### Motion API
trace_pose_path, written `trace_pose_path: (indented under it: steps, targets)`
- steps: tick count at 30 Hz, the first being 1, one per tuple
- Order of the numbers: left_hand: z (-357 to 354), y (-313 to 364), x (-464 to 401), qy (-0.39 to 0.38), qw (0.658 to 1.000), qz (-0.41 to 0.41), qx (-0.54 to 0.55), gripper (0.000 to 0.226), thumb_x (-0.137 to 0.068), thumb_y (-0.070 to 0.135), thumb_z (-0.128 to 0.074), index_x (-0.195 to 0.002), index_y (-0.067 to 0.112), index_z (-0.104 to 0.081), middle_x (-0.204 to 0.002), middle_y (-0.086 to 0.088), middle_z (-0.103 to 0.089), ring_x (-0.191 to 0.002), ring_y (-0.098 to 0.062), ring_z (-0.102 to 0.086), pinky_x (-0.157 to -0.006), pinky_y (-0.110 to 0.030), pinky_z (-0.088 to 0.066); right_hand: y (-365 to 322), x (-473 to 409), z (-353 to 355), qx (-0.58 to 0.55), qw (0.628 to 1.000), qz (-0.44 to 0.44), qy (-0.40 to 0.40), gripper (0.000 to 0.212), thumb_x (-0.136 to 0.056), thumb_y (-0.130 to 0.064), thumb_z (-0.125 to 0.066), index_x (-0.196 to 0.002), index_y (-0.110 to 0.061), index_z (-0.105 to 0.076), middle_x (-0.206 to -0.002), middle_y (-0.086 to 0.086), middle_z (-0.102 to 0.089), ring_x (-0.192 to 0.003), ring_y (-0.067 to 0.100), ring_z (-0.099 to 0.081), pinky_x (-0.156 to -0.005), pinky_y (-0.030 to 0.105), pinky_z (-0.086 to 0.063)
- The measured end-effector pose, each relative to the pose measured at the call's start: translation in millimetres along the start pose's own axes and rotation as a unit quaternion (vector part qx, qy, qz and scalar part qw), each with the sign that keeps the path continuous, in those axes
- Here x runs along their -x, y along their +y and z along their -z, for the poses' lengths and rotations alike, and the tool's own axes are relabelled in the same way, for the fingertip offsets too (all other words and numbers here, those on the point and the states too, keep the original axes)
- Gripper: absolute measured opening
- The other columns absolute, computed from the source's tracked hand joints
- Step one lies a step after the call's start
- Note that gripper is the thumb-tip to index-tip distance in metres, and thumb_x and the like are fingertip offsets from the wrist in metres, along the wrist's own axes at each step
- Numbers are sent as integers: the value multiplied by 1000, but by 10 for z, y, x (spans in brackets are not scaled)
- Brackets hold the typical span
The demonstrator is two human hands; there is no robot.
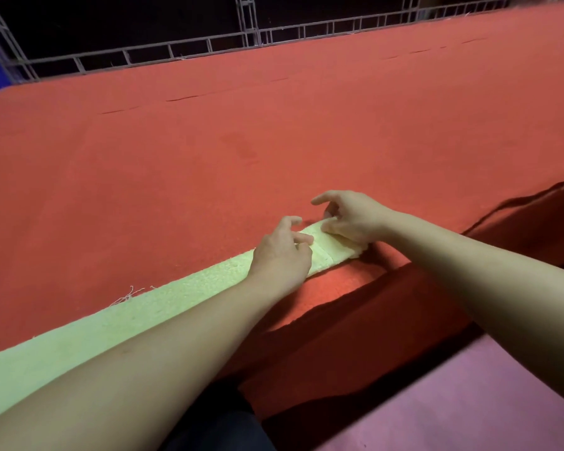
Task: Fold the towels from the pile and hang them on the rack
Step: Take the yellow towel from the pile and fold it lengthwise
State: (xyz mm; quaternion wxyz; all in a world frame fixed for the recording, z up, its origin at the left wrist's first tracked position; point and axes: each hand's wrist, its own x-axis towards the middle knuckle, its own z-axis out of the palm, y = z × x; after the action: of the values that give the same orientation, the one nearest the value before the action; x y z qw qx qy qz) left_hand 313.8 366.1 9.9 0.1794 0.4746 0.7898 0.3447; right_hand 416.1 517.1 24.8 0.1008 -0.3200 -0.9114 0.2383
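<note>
a long yellow towel (163, 297) was laid in a narrow strip along the near edge of the red cloth (274, 141), probably so its end could be squared for a fold. the right hand (352, 216) was curled onto the far end, which seemed pinched. the left hand (282, 255) was rested just beside it, fingers bent; its grip could not be made out. the towel's near end was cut off, and no pile was shown.

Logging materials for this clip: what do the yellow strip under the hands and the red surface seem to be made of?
Yellow towel: apparently cotton terry, with a nubby looped pile and loose threads fraying at one edge.
Red surface: looks like matte felt or short-pile cloth, without sheen, with faint seams and a draped front edge; exact fibre unclear.
</note>
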Motion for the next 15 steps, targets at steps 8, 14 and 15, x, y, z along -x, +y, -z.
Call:
trace_pose_path:
  steps: [8,14,15]
  targets:
    - [-9,180,27,46,985,60,152,64,-86,69,-49,-137,32,-40,-111,7,-67,-101,-20,-66,-93,-44,-52,-365,14,148,-400,907,-131,-3,31,-94,-22,-63,-125,-17,-59,-102,1,-65,-74,16,-64,-56,24,-50]
    - [97,200,80,99,966,108,212,75,-83,43,-72,-145,31,-32,-125,8,-56,-103,-10,-56,-84,-26,-44,-402,44,127,-462,884,-72,0,44,-95,5,-45,-136,-12,-49,-121,6,-63,-79,17,-70,-63,27,-56]
    - [123,175,86,110,966,105,207,72,-86,36,-71,-146,32,-32,-130,7,-53,-106,-11,-52,-86,-26,-41,-386,49,123,-397,917,-42,10,46,-94,2,-50,-137,-15,-49,-119,1,-66,-81,11,-68,-63,23,-52]
